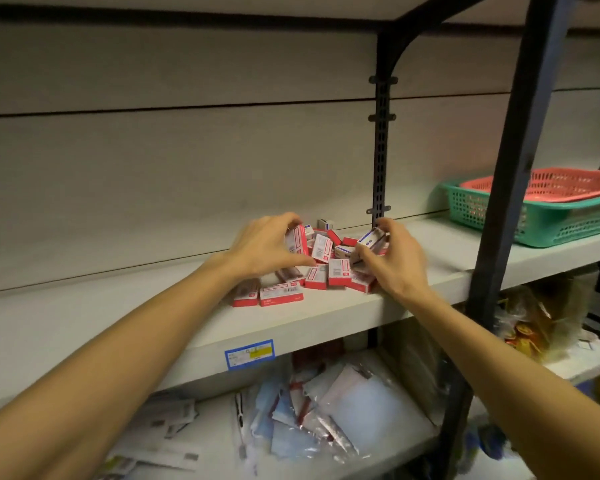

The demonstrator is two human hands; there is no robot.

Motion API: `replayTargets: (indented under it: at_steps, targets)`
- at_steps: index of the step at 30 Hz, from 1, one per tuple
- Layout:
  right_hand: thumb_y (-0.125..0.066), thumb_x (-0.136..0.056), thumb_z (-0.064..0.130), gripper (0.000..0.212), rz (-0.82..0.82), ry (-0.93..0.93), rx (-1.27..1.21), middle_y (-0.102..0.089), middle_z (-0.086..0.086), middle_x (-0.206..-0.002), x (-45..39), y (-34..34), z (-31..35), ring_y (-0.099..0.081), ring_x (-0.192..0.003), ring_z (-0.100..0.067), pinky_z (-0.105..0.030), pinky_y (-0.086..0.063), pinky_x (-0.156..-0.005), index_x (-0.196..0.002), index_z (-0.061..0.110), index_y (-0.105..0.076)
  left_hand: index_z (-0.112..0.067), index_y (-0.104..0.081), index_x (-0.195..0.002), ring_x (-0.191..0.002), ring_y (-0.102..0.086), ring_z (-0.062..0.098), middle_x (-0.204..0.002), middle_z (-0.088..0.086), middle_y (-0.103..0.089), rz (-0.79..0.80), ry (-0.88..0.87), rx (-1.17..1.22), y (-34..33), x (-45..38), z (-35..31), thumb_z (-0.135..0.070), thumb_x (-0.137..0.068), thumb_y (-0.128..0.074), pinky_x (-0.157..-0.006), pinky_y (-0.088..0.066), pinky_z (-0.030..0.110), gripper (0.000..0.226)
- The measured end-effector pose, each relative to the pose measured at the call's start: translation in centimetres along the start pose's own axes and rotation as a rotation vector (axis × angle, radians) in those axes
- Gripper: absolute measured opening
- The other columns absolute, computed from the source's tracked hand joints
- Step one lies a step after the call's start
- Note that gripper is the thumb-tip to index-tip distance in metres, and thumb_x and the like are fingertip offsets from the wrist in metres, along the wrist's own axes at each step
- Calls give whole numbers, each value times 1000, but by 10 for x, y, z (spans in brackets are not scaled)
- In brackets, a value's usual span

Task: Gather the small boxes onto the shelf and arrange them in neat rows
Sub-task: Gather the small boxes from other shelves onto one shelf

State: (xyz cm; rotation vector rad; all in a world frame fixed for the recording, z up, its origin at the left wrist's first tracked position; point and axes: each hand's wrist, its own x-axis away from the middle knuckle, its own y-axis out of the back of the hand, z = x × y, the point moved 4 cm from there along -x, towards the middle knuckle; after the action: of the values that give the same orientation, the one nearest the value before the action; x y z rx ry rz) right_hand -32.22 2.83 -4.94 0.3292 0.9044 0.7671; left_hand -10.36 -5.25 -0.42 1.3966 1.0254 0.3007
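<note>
Currently, the small boxes lie in a loose pile near the front edge of the shelf. Left hand fingers curl around an upright box at the pile's left side; right hand fingers pinch a tilted box at its right side

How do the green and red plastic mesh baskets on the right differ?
The green plastic mesh basket sits on the white shelf; the red plastic mesh basket is nested inside it. Green's side wall shows in full; of red, mostly the rim and inner floor. Both are shallow, rectangular, perforated, and partly hidden by the dark post.
</note>
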Motion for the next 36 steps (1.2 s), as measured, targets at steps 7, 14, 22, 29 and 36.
replayTargets:
  at_steps: [7,14,22,29,36]
  targets:
    - [-72,-87,39,64,-53,231,-108,-56,-3,-137,40,-3,87,-56,-121,-20,-38,-48,-99,-142,17,-46,-32,-54,-126,-106,-62,16,-118,-10,-66,-136,11,-120,62,90,24,-83,-62,-64,-88,-53,42,82]
    - [-72,-87,38,58,34,346,-408,-59,1,-128,136,-46,201,-58,-113,-14,-41,-52,-93,-136,19,-49,-34,-51,-132,-115,-57,11,-128,-13,-62,-252,146,-147,120,248,62,-73,-67,-75,-90,-50,33,80]
    - [-70,-84,49,65,163,477,-464,-63,6,-120,253,-84,344,-63,-103,-16,-36,-54,-84,-137,25,-42,-23,-45,-146,-126,-54,15,-141,-4,-56,-287,394,-196,193,439,122,-59,-76,-79,-105,-47,36,86]
    - [-73,-84,44,75,378,645,-554,-55,3,-131,338,-118,458,-53,-107,-4,-34,-57,-87,-146,25,-34,-20,-48,-144,-119,-59,16,-135,0,-59,-341,568,-241,259,566,170,-56,-75,-81,-102,-51,38,85]
    - [-71,-84,33,72,545,743,-644,-55,1,-136,399,-159,564,-55,-118,-12,-34,-50,-100,-146,19,-37,-15,-44,-149,-131,-49,19,-145,3,-53,-313,684,-310,305,661,239,-45,-77,-84,-110,-41,39,88]
